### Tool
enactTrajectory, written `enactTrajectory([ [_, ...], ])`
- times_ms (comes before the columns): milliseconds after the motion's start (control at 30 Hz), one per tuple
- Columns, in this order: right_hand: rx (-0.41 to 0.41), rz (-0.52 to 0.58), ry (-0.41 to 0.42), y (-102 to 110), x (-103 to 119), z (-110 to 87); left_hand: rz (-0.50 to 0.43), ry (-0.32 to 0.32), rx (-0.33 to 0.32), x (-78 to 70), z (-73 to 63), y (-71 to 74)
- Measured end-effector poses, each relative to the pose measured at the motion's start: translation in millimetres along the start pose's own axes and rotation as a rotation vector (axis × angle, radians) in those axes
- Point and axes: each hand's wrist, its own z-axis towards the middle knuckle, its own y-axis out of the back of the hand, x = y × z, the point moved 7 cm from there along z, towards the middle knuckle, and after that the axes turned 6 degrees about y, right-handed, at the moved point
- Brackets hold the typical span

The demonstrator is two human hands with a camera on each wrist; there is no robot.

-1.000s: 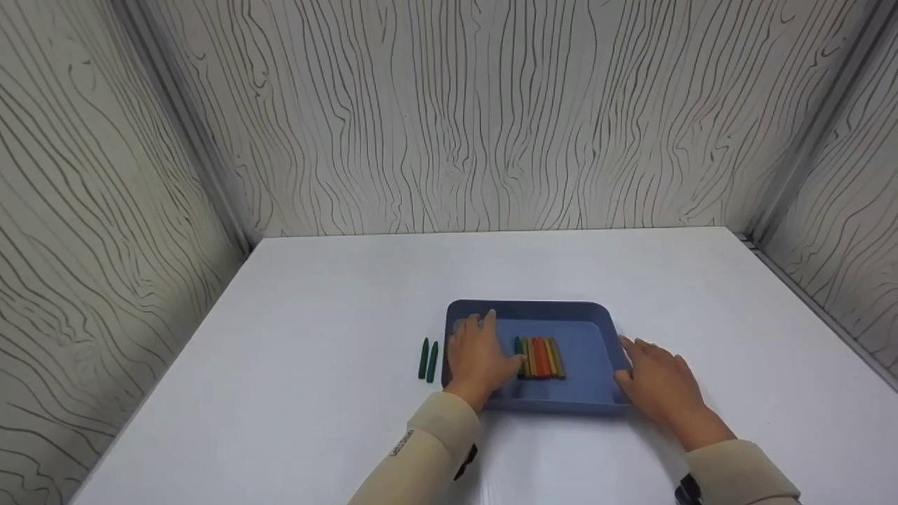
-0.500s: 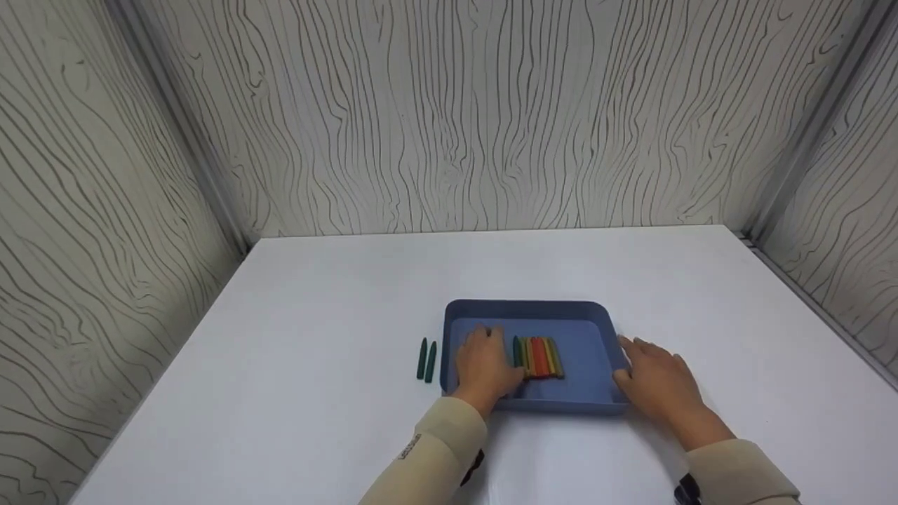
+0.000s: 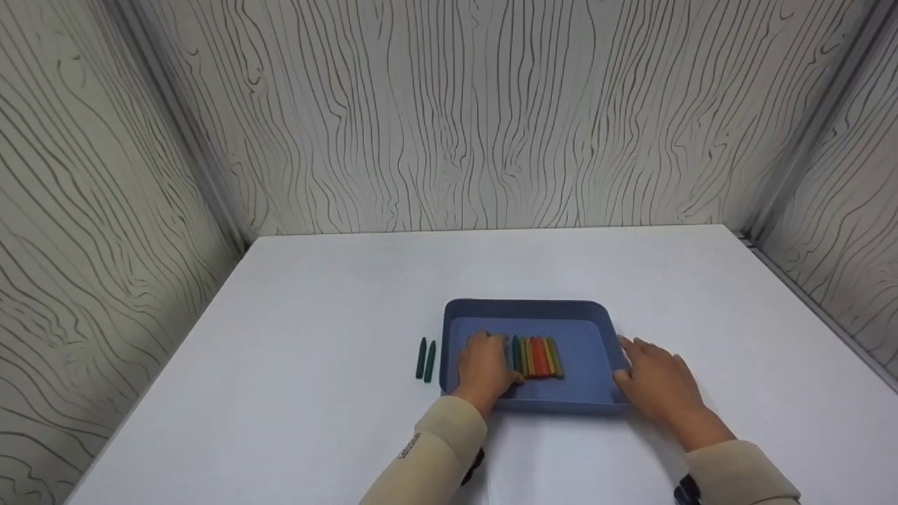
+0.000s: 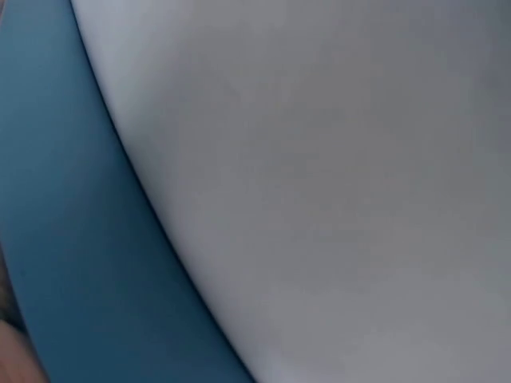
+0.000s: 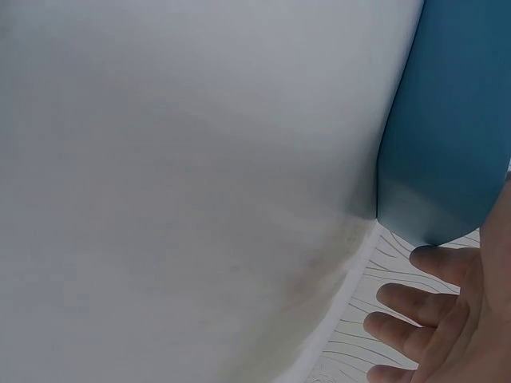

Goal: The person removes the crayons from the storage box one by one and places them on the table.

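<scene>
A blue tray [image 3: 589,351] lies on the white table. Inside it, several crayons lie side by side in a row: red ones [image 3: 539,358], yellowish ones, and a dark green one [image 3: 518,354] at the left end. My left hand [image 3: 484,365] is down in the tray beside that end, thumb at the row's lower left corner. A narrow blue-green strip shows between its fingers and the row; whether they hold a crayon is hidden. My right hand [image 3: 659,382] rests against the tray's right side. Its fingers [image 5: 415,303] are spread loosely, one touching the tray's corner.
Two green crayons [image 3: 425,361] lie on the white table [image 3: 316,337], just left of the tray. Pale wood-patterned panels [image 3: 449,126] stand behind the table and along both sides.
My left hand has moved slightly right and nearer me within the tray, its spread fingers drawing together beside the row. The right hand has stayed at the tray's side.
</scene>
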Motion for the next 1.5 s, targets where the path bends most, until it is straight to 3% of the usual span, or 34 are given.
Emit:
enactTrajectory([
  [500, -0.003, -0.023, 0.006, 2.1, 2.9, 0.0, -0.129, 0.012, 0.037, 4.4, 2.6, 1.3],
  [767, 0.002, -0.011, 0.002, 1.9, 2.9, -0.3, -0.227, 0.079, 0.082, 9.4, 4.1, -0.1],
  [1500, -0.017, -0.006, 0.005, -0.3, 0.7, -1.3, -0.322, 0.15, 0.1, 17.8, 5.8, -1.4],
])
